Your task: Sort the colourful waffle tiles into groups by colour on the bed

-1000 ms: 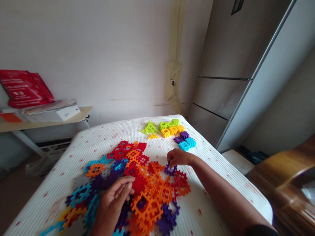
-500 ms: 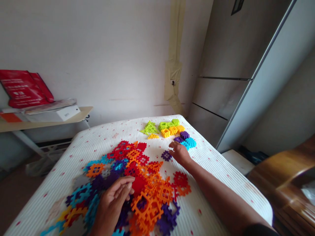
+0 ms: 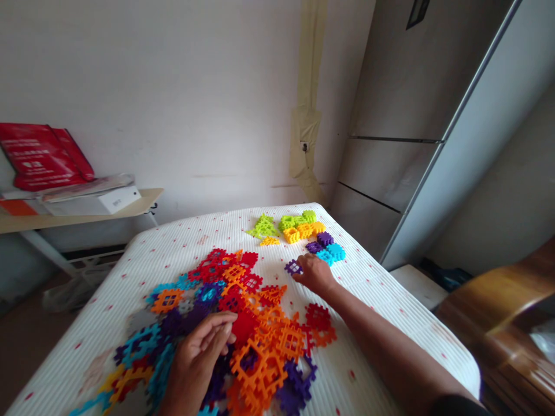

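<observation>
My right hand is closed on the right edge of a purple square toothed building piece, which has a windowed middle. Beyond that hand are several purple pieces and a light-blue stack. My left hand hovers over the mixed pile, its fingers curled and the thumb close to the index finger. Whatever may be between those fingers is hidden. Just past its fingertips lies a flat red piece, and an orange windowed piece lies to the right.
Green pieces and yellow stacked pieces stand at the table's far end. A white spotted cloth covers the table. A grey fridge rises behind on the right. At left, a side table bears a red bag.
My right hand has closed from spread fingers onto the purple square piece, which has shifted slightly away from me. My left hand has stayed in place.
</observation>
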A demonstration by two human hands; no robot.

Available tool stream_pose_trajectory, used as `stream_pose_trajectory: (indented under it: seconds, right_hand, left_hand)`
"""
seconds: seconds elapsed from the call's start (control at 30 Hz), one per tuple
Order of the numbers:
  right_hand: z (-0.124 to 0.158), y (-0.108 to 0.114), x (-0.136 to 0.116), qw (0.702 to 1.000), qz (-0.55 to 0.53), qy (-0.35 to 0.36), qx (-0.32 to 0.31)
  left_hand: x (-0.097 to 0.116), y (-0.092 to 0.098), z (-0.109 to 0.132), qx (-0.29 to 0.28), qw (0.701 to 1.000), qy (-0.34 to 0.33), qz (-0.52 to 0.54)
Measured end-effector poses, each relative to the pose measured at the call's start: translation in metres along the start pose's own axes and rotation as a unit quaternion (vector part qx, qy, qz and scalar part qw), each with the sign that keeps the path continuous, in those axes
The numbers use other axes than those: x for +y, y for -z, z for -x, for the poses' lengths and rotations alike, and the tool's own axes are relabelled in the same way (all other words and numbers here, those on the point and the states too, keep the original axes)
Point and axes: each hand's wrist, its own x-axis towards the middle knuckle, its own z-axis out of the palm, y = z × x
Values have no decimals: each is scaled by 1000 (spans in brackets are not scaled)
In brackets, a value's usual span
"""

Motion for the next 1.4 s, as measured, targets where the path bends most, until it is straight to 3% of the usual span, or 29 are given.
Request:
stream_pose_trajectory:
  seconds: [0.13, 0.27, 0.63, 0.9, 1.1, 1.27, 1.4]
  right_hand:
    - [-26, 16, 27, 993, 25, -95, 65]
    - [-49, 19, 50, 987, 50, -154, 10]
    - [-58, 3, 52, 982, 70, -173, -29]
    - [-54, 8, 49, 984, 68, -161, -6]
    - [-37, 20, 27, 997, 34, -63, 34]
    - [-5, 21, -3, 994, -61, 87, -40]
    - [14, 20, -16, 980, -87, 157, -92]
  left_hand:
    - [1, 0, 1, -5, 1000, 2, -1]
    - [2, 0, 1, -3, 1000, 5, 8]
    - [2, 1, 2, -6, 1000, 7, 12]
    - [2, 1, 2, -8, 1000, 1, 3]
    - [2, 0, 2, -10, 1000, -10, 27]
    - [4, 2, 5, 14, 999, -40, 26]
    - [8, 12, 8, 94, 991, -93, 1]
